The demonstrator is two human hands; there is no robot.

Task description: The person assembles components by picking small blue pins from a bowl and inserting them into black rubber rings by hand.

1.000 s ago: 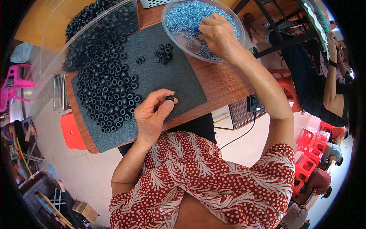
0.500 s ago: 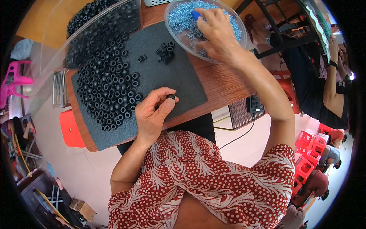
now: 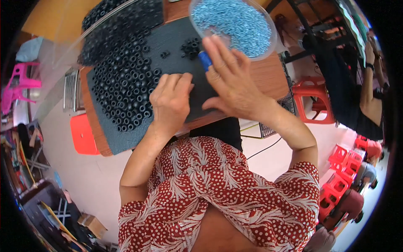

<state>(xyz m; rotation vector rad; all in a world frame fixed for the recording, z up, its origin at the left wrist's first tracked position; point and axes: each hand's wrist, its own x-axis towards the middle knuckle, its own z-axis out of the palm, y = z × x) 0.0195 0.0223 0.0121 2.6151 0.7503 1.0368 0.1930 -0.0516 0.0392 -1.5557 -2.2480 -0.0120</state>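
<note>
My left hand (image 3: pixel 171 100) is closed over the near part of a dark mat (image 3: pixel 170 38), its back turned up and its fingers curled. Whatever it may hold is hidden beneath it. To its right, my right hand (image 3: pixel 235 86) is raised with fingers stretched out and thumb spread, holding nothing that I can see. A blue wrap (image 3: pixel 205 61) covers one of its fingers. Many black rings (image 3: pixel 126 84) lie heaped on the mat left of my left hand. Beyond my hands are a small pile of black pieces (image 3: pixel 191 48) and a smaller cluster (image 3: pixel 165 54).
A clear round tub (image 3: pixel 274 35) of tiny shiny blue pieces (image 3: pixel 241 23) stands at the table's far right. At the far left a clear bin (image 3: pixel 121 35) spills more black rings. Red stools (image 3: pixel 312 98) stand on the floor; another person's arm (image 3: pixel 367 80) shows at right.
My right hand has come out of the tub, back toward my left hand, and its fingers have straightened. My left hand has rolled palm down, hiding the black ring seen in it before.
</note>
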